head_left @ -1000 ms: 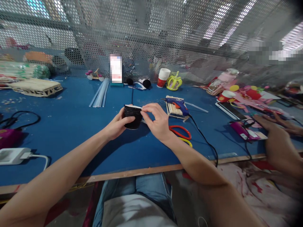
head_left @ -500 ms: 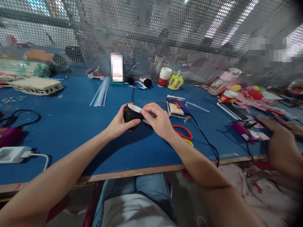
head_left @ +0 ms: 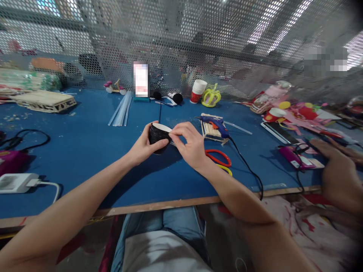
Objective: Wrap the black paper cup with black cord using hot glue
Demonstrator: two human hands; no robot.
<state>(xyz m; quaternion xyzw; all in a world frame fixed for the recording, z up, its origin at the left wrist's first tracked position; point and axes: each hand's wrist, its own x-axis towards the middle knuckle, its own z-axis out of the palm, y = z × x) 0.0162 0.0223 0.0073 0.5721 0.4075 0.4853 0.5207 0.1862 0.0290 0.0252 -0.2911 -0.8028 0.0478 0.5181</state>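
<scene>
A white paper cup [head_left: 159, 139] wrapped in black strand-like material is held above the blue table, its white rim tilted toward me. My left hand [head_left: 143, 145] wraps round its left side, thumb across the front. At the cup's right rim, the fingertips of my right hand [head_left: 188, 143] are pinched together; what lies between them is too small to make out. A thin black cord [head_left: 160, 113] runs up the table from behind the cup. Scissors with red and yellow handles [head_left: 219, 158] lie just right of my right wrist, partly under it.
A blue hot glue gun [head_left: 214, 124] rests on a small stick frame, beyond the scissors. Clear glue sticks [head_left: 121, 111], a phone [head_left: 141, 80], stacked paper cups [head_left: 197, 90] and a yellow crown-like piece [head_left: 211, 96] stand farther back. Another person's hand [head_left: 334, 158] is at right.
Both hands stay round the cup, with my right fingers shifting only slightly at its rim. The view has moved a little.
</scene>
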